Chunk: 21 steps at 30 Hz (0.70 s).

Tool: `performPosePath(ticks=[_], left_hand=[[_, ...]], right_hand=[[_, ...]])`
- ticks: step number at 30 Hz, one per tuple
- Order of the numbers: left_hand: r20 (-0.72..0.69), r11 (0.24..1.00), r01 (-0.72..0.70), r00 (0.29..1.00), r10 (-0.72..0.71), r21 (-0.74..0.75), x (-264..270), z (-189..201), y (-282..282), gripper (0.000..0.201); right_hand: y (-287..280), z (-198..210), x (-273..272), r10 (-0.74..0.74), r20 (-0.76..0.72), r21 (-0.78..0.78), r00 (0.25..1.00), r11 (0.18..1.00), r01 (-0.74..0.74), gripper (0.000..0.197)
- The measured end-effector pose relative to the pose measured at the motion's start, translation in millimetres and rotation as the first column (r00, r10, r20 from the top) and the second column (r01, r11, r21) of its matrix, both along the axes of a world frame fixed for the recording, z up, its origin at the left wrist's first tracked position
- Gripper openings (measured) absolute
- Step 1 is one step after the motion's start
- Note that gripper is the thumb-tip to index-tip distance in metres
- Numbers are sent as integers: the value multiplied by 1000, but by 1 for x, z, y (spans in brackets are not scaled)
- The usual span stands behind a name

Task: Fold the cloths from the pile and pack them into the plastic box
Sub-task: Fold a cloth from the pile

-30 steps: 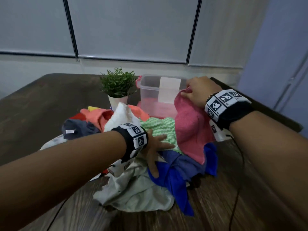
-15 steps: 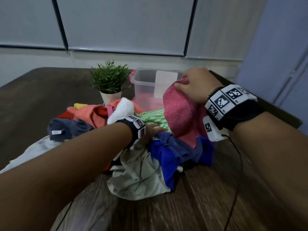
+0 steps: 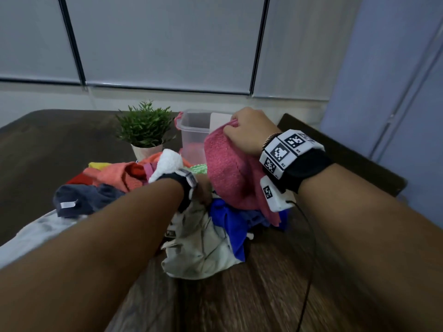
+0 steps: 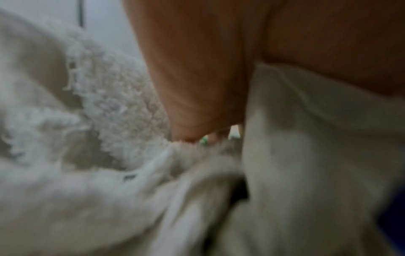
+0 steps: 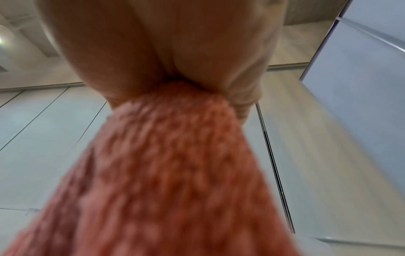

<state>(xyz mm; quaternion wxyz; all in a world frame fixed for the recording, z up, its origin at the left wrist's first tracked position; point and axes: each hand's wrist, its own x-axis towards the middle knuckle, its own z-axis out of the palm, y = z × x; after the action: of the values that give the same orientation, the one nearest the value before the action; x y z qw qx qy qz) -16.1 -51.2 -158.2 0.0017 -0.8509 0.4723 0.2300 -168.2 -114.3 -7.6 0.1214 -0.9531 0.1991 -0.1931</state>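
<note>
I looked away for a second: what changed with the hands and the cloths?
The right hand has lifted the pink cloth higher off the pile while gripping its top edge. The left hand, spread flat a second ago, has dug into the beige cloth. The plastic box and plant stayed put.

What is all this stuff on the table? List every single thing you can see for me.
pink cloth: one, pink, lifted above the pile
plastic box: one, clear, behind the pile
beige cloth: one, pale beige, front of pile
blue cloth: one, bright blue, under the pink cloth
navy cloth: one, dark blue, left of pile
orange cloth: one, orange, back left of pile
white fluffy cloth: one, white, middle
potted plant: one, green, left of box
table: one, dark wood
left hand: in the pile, grip unclear
right hand: grips the pink cloth
</note>
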Motion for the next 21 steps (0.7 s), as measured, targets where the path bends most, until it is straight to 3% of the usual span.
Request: performPosePath(ticks=[2,3,5,7,8,12,15,19,21], left_hand=[[-205,937,-182,971,123,-299,17,5,2,25],[-350,852,-304,924,154,-426,11,20,9,22],[-606,614,-509,793,62,-603,-12,57,31,20],[-792,548,-643,608,-58,-534,-21,81,48,16],[-812,570,-637,576,-96,-519,-28,90,58,17],[-682,603,-448,695,-229,-660,-39,108,85,20],[-627,526,-426,723,-290,-736,-42,121,93,11],[-507,402,-384,820,-265,-831,-43,140,100,20],[-467,336,-380,852,-234,-862,-39,144,99,20]], right_hand=[[4,-3,-2,-21,-20,-3,1000,1000,21,25],[6,-4,-3,-33,-32,-8,999,999,32,25],[10,-7,-7,-54,-41,-23,998,998,53,24],[14,-9,-10,-67,-23,-39,997,997,66,22],[15,-9,-12,-77,3,-39,997,996,77,20],[25,2,-25,-84,119,-15,989,996,87,19],[28,18,-38,-66,224,68,972,996,52,23],[24,39,-47,-21,309,196,951,980,-42,23],[18,43,-49,-32,321,183,947,983,-28,15]])
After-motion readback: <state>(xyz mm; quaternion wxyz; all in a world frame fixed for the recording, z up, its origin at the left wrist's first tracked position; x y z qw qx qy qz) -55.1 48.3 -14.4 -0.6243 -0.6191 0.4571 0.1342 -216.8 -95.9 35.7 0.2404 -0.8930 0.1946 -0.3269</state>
